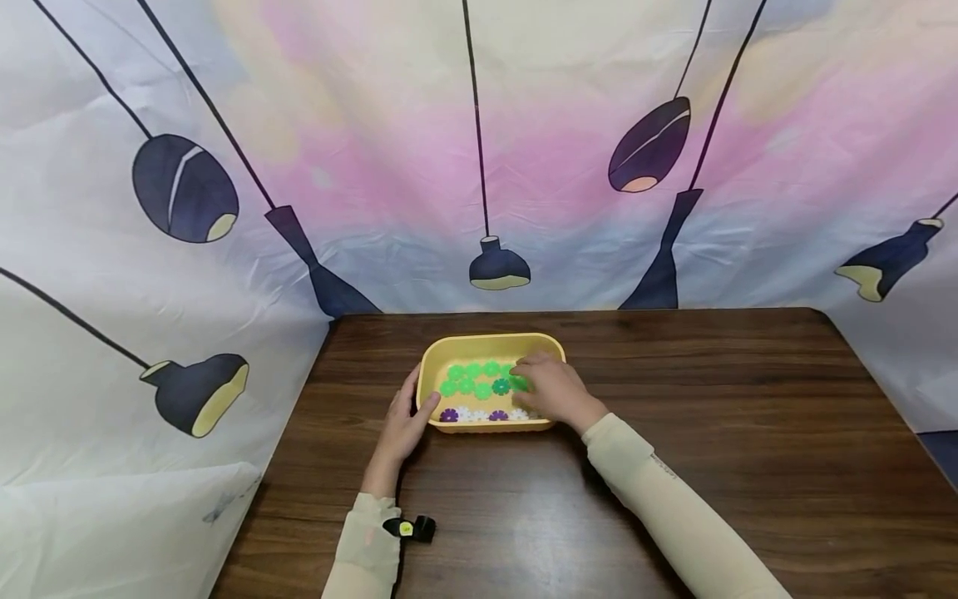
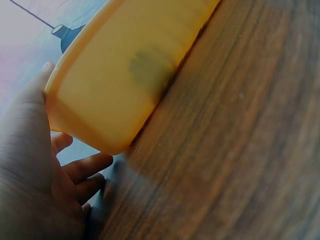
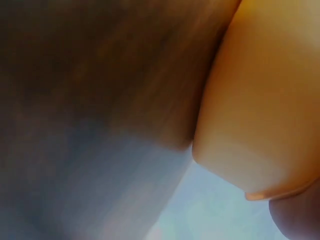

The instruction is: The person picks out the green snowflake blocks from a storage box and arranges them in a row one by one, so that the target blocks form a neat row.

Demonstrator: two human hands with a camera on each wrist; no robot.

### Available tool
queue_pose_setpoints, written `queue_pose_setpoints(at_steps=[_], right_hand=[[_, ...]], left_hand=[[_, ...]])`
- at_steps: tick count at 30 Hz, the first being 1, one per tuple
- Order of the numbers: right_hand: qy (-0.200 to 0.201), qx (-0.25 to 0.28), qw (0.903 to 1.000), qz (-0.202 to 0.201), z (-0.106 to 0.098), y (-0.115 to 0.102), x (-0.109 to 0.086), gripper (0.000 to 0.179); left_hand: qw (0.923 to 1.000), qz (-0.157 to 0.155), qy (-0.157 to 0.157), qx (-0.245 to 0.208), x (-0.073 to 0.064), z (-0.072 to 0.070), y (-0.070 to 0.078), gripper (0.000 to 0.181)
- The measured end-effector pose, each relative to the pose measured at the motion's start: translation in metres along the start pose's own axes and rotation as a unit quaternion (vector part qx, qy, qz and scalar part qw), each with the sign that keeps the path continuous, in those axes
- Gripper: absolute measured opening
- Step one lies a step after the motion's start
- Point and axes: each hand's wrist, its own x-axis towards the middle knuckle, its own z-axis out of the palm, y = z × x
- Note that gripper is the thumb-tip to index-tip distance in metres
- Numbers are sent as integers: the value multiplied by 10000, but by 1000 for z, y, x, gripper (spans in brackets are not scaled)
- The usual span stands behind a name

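Observation:
A yellow plastic basket holds flower-shaped plastic pieces. Bright green ones spread over its floor, with a darker green one to the right. Along the near wall lie purple pieces and white pieces. My left hand holds the basket's left side, thumb at the rim and fingers along the outside. My right hand reaches over the right rim, fingertips down among the green pieces; I cannot tell whether they pinch one. The right wrist view shows mainly the basket's outer wall.
The basket stands on a dark brown wooden table, near its back edge. Behind hangs a pastel cloth printed with dark lamps. A black strap with a small device sits on the left wrist.

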Motion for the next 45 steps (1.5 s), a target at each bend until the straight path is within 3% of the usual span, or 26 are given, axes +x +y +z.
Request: queue_pose_setpoints(at_steps=[5, 12, 19, 30, 35, 45], right_hand=[[-275, -343, 9990, -112, -1, -2, 1, 32], [-233, -637, 9970, -385, 1, -2, 2, 10], [-428, -977, 9935, -395, 1, 0, 4, 11], [-420, -489, 9977, -187, 1, 0, 3, 8], [-485, -511, 9974, -135, 2, 0, 5, 5], [-631, -467, 9967, -203, -2, 1, 3, 16]], left_hand=[[10000, -30, -51, 28, 0, 0, 0, 71], [10000, 11, -65, -53, 0, -1, 0, 71], [10000, 72, -43, -44, 2, 1, -1, 71], [10000, -13, -56, -11, 1, 0, -1, 69], [10000, -30, -76, -34, 2, -1, 0, 68], [9999, -110, -95, -91, 4, 0, 0, 70]])
